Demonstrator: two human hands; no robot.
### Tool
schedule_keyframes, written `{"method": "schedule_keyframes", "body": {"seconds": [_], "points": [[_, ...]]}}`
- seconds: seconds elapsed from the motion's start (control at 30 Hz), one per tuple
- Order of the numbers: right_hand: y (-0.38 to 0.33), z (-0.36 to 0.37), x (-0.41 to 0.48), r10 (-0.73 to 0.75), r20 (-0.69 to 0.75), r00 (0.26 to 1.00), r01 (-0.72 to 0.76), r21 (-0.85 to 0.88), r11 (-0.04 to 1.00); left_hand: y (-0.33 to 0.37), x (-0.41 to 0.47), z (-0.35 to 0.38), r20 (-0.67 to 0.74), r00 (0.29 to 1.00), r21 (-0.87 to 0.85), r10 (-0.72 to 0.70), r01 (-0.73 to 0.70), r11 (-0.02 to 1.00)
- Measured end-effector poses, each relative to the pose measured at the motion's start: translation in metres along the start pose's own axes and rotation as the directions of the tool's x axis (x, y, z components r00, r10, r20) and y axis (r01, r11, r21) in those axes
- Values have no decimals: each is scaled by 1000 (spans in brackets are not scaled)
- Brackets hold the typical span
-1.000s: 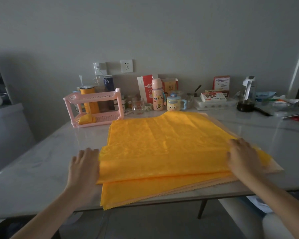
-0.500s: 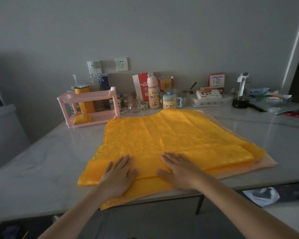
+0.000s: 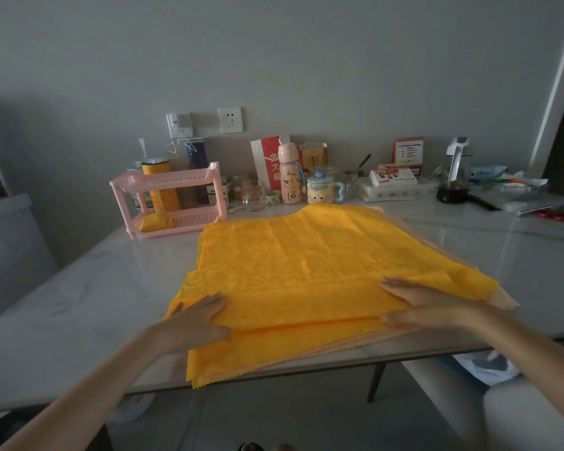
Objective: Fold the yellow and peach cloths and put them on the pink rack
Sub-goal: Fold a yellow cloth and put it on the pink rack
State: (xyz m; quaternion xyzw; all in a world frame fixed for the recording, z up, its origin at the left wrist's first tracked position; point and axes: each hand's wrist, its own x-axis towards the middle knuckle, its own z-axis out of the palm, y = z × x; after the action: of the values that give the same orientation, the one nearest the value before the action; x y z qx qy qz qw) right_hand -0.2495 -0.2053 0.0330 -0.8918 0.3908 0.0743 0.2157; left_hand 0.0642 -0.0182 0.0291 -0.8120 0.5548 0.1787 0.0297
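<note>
**A:** Is there any writing you can read?

**B:** The pink bottle at the back says "Smile" above a cartoon face. The red-and-white bag behind it carries large Chinese characters, and I can make out 金 and 大. The red card and the box further right are printed too, but the print is too small to read.

**A:** And the hands?

**B:** Both lie flat on the yellow cloth, with fingers straight and close together and thumbs held apart. The left hand presses the near left part of the doubled-over layer, its thumb along the fold's near edge. The right hand presses the same layer on the near right, with its thumb also at that edge. The fingers of both point toward the middle of the cloth.

**A:** Where are the cloths?

**B:** The yellow cloth is spread across the middle of the surface. Its near strip is folded back over itself, and its near left corner hangs just past the surface's edge. The peach cloth lies underneath. It shows only as a thin scalloped border along the near side and as a corner poking out on the right.

**A:** And the rack?

**B:** The rack is pink with two tiers. It stands at the back left, just beside the yellow cloth's far left corner. A small folded yellow piece sits on its lower shelf.
</note>
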Motion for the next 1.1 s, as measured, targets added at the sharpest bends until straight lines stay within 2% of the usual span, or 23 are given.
{"method": "schedule_keyframes", "body": {"seconds": [0.1, 0.23, 0.33, 0.4, 0.5, 0.57, 0.63, 0.7, 0.77, 0.8, 0.87, 0.93, 1.0, 1.03, 1.1], "points": [[-3, -6, 6, 42, -23, 999, -42, -9, 999, -1, 2, -7, -17, 999, -5, 31, -31, 1000], [-6, -3, 5, 60, -221, 973, -83, -94, 992, -2, 0, -2, -82, 996, -16, 25, -26, 1000], [-2, -1, 0, -3, -337, 942, -60, -176, 983, -10, -11, 8, -122, 991, -148, 54, -72, 986], [3, -3, -5, -39, -356, 934, -15, -147, 989, -17, -23, 7, -73, 988, -263, 136, -151, 953], [8, -10, -19, -122, -328, 937, 110, -55, 992, -21, -46, -14, -19, 965, -500, 263, -237, 833], [11, -19, -33, -144, -276, 950, 148, -8, 989, -33, -57, -25, 1, 956, -391, 292, -268, 881], [20, -31, -41, -119, -214, 970, 129, 32, 991, -54, -59, -33, -27, 969, -303, 244, -240, 922], [32, -42, -42, -74, -211, 975, 90, 70, 993, -76, -57, -40, -70, 980, -297, 188, -200, 934], [44, -49, -39, 0, -250, 968, 64, 248, 967, -88, -57, -45, -128, 986, -354, 109, -148, 923], [49, -49, -37, 58, -253, 966, 45, 381, 924, -89, -57, -45, -158, 987, -444, 44, -111, 889], [51, -45, -31, 155, -232, 960, 18, 607, 795, -94, -50, -40, -187, 981, -667, -59, -82, 741], [45, -40, -22, 219, -263, 940, 25, 691, 722, -94, -37, -35, -191, 965, -811, -180, -52, 583], [35, -36, -11, 268, -313, 911, 26, 692, 721, -85, -20, -30, -182, 947, -897, -266, -50, 438], [31, -33, -5, 306, -344, 888, 16, 687, 726, -80, -12, -28, -197, 924, -904, -327, -42, 425], [36, -28, 15, 389, -436, 811, -50, 611, 790, -75, 5, -20, -254, 857, -880, -448, -14, 474]]}}
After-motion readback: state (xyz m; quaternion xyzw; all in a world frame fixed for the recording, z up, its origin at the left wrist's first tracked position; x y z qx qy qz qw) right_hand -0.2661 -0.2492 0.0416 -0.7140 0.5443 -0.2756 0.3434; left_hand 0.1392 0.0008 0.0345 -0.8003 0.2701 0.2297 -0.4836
